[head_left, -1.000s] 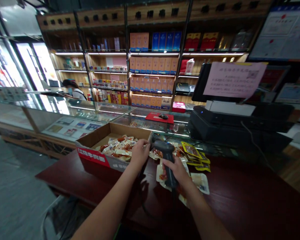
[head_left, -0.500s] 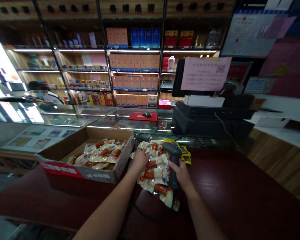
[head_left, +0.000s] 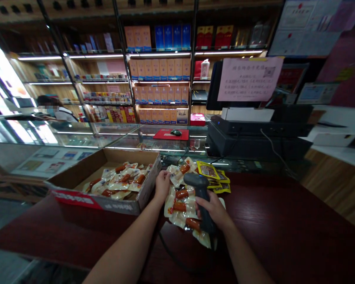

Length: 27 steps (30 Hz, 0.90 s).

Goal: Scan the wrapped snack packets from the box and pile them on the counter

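My right hand (head_left: 213,209) is wrapped round the handle of a black barcode scanner (head_left: 197,180), its head tilted toward the left. With closed fingers my left hand (head_left: 162,184) pinches the edge of a vacuum-packed sausage (head_left: 181,172), lifted at its left end. Below it, several more clear-packed sausages (head_left: 180,206) lie in a row on the dark red table, partly hidden by the scanner. Yellow snack packets (head_left: 208,170) lie behind the scanner. Left of my left hand stands an open cardboard box (head_left: 133,207) with several packed sausages inside.
Beyond the table (head_left: 260,221) runs a glass counter (head_left: 124,136) with a mouse (head_left: 175,132) on a red pad. A monitor with a pink notice (head_left: 245,81) stands at the right. A person (head_left: 57,110) is behind the counter at far left. A cable trails below the scanner.
My left hand has raised and turned one sausage packet beside the pile. The scanner has shifted, its head now farther left over the packets. The view has tilted slightly.
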### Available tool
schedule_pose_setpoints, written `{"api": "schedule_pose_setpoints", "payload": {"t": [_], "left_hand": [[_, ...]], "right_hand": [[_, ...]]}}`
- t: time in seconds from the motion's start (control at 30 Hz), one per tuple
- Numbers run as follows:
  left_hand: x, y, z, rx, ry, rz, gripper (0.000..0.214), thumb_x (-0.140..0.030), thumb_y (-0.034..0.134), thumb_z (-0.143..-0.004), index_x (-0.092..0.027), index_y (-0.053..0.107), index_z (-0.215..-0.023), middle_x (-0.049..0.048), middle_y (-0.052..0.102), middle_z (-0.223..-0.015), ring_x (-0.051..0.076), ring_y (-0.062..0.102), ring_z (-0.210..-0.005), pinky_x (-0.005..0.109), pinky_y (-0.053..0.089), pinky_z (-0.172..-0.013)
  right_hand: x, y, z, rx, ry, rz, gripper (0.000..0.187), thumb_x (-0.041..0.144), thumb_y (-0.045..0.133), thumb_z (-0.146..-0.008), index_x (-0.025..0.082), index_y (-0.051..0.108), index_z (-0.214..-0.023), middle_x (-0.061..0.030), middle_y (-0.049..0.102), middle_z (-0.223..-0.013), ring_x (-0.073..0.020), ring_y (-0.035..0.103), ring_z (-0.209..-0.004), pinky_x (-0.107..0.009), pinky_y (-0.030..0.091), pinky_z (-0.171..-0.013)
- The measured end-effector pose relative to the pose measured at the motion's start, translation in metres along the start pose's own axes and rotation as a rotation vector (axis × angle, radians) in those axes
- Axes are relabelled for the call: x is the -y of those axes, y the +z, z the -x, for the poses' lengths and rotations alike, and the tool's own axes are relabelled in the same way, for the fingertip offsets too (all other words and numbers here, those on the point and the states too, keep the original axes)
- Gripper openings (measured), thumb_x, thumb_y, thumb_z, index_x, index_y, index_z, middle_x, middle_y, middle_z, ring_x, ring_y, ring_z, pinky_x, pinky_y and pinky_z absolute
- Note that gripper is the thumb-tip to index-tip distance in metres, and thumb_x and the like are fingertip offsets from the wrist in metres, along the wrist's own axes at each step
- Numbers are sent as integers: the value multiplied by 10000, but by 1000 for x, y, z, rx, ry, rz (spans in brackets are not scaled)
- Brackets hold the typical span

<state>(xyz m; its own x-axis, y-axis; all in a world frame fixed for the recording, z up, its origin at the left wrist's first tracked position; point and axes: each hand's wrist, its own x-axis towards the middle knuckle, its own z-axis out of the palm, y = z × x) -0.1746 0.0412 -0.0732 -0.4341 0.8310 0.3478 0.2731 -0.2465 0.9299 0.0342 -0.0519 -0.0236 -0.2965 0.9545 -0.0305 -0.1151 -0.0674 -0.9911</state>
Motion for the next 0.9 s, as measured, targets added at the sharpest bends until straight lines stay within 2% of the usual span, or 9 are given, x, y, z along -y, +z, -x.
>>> {"api": "schedule_pose_setpoints", "payload": {"t": [0.13,0.37,0.6,0.9], "left_hand": [[5,3,-1,-2,-35,135,163,-310,528,-741,-151,564,-756,17,601,-668,138,571,-598,234,451,-553],[7,4,0,1,-47,179,178,-327,555,-736,-151,572,-755,18,604,-634,140,572,-555,230,449,-506],[3,-1,1,2,-48,63,154,-289,559,-754,-145,610,-775,72,653,-716,178,611,-643,257,473,-562],[-18,-2,6,-43,-40,6,145,-278,500,-779,-146,560,-765,30,615,-683,146,595,-628,240,466,-573]], "right_hand": [[-1,2,1,41,3,66,306,390,654,-681,193,492,-850,59,570,-547,-110,525,-392,-229,425,-388],[-1,1,1,36,-22,55,269,386,633,-703,194,482,-817,56,562,-554,-106,519,-401,-234,429,-401],[-1,1,1,32,-24,68,272,387,637,-697,193,479,-805,56,563,-547,-106,515,-392,-228,422,-389],[0,2,4,16,-22,19,326,429,689,-658,187,511,-785,45,579,-544,-113,525,-403,-237,441,-401]]}}
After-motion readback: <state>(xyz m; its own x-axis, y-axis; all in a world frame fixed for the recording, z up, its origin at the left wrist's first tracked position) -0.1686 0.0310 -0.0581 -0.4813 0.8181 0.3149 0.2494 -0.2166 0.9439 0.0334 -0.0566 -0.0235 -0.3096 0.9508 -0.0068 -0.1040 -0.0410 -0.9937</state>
